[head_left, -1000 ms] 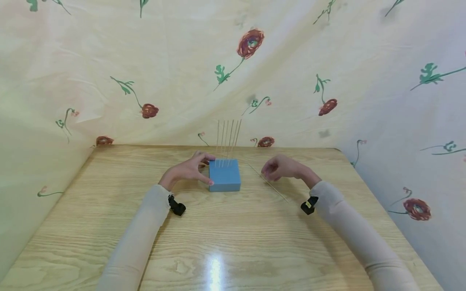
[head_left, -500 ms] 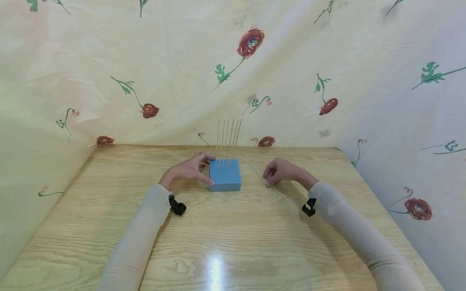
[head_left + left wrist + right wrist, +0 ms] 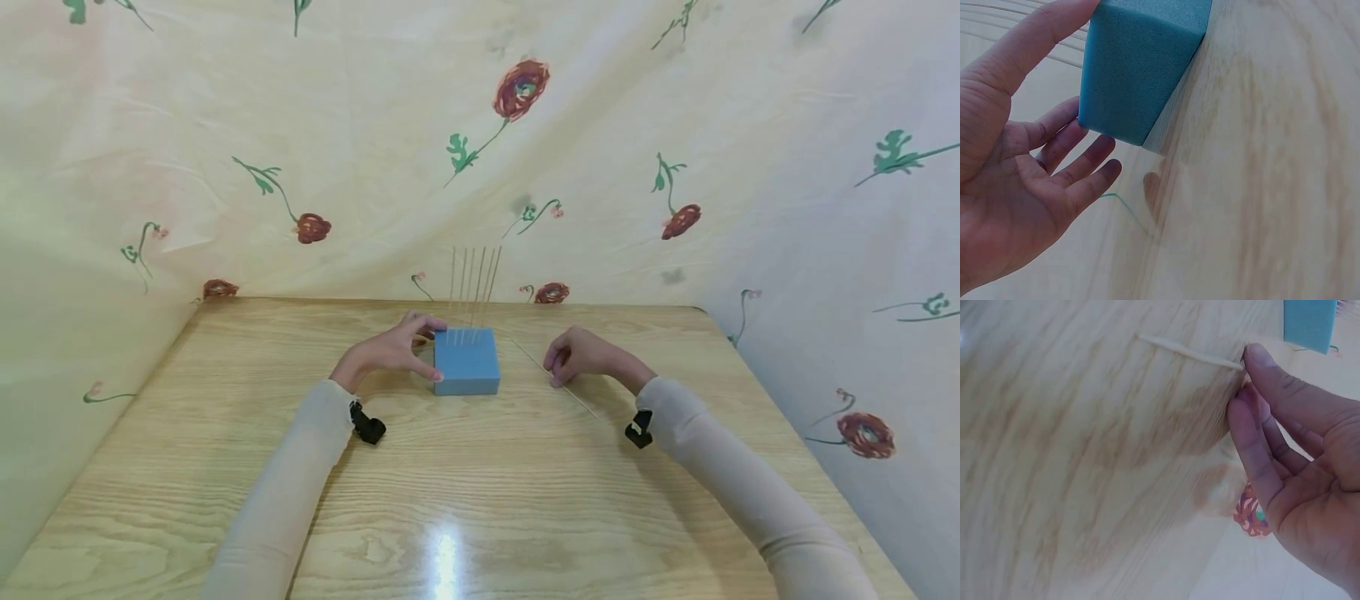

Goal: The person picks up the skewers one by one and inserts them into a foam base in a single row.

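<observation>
A blue foam block (image 3: 467, 367) rests on the table with several thin wooden sticks (image 3: 453, 287) standing upright along its back part. My left hand (image 3: 390, 348) holds the block's left side, thumb at the front corner and fingers toward the back. In the left wrist view the lower fingers (image 3: 1094, 165) are spread beside the foam. To the right of the block, another thin wooden stick (image 3: 582, 402) lies slanted on the tabletop. My right hand (image 3: 588, 354) pinches it around its middle; the right wrist view has its near part (image 3: 1188, 353) projecting from the thumb and fingertips.
The wood-grain table (image 3: 420, 483) ends at the back against a pale flowered cloth (image 3: 375, 167), which also covers both sides. A black wrist camera is strapped to each sleeve.
My right hand has come slightly down and right along the stick, and its thumb and fingers have closed on it. The left hand keeps its place at the block.
</observation>
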Action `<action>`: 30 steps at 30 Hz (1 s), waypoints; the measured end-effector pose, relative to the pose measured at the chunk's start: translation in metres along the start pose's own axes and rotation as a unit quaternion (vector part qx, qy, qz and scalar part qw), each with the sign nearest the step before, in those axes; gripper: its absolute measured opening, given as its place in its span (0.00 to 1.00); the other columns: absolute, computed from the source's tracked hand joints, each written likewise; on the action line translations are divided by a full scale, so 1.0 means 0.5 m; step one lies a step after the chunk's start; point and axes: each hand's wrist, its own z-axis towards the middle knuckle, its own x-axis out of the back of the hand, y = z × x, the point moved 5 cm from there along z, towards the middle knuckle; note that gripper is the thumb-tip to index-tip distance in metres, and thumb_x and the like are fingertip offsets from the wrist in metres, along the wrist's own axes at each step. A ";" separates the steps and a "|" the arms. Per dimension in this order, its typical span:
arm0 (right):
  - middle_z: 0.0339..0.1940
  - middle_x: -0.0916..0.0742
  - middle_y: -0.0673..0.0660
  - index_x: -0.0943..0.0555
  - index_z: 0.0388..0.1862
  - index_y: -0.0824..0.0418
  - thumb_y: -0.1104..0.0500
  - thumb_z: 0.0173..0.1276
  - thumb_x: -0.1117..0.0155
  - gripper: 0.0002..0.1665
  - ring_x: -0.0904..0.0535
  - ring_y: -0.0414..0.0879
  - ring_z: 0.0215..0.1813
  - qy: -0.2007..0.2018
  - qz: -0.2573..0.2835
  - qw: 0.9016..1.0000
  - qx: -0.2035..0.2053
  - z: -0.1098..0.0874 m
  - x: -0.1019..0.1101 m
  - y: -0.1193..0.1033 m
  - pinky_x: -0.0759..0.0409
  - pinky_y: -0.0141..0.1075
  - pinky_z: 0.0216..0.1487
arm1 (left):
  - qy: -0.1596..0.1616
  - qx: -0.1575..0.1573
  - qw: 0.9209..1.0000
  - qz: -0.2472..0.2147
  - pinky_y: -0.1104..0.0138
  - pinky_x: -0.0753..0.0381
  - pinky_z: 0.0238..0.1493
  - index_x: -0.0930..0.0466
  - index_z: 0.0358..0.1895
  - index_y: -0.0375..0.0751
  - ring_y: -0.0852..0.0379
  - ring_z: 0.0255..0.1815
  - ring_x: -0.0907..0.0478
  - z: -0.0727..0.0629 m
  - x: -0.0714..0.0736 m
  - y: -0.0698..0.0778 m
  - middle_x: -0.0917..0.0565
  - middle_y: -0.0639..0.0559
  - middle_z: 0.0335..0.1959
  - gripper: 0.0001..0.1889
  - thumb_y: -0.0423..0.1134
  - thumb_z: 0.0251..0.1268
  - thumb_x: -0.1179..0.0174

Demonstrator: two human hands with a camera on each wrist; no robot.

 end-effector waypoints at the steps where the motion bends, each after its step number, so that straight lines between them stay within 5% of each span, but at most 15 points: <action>1: 0.33 0.13 0.63 0.15 0.41 0.72 0.69 0.57 0.21 0.14 0.19 0.43 0.35 -0.003 -0.002 1.000 0.007 -0.002 0.000 0.000 0.19 0.30 0.36 | 0.000 0.000 1.000 -0.002 0.46 0.39 0.77 0.41 0.77 0.41 0.39 0.76 0.41 0.000 0.000 0.000 0.46 0.39 0.74 0.46 0.39 0.58 0.24; 30: 0.37 0.11 0.64 0.13 0.46 0.70 0.72 0.61 0.27 0.14 0.17 0.46 0.39 -0.035 -0.003 0.999 0.040 -0.017 0.007 0.011 0.17 0.31 0.41 | 0.002 -0.002 1.000 -0.010 0.46 0.38 0.77 0.41 0.76 0.39 0.39 0.75 0.41 0.002 -0.002 0.002 0.47 0.39 0.74 0.45 0.38 0.58 0.24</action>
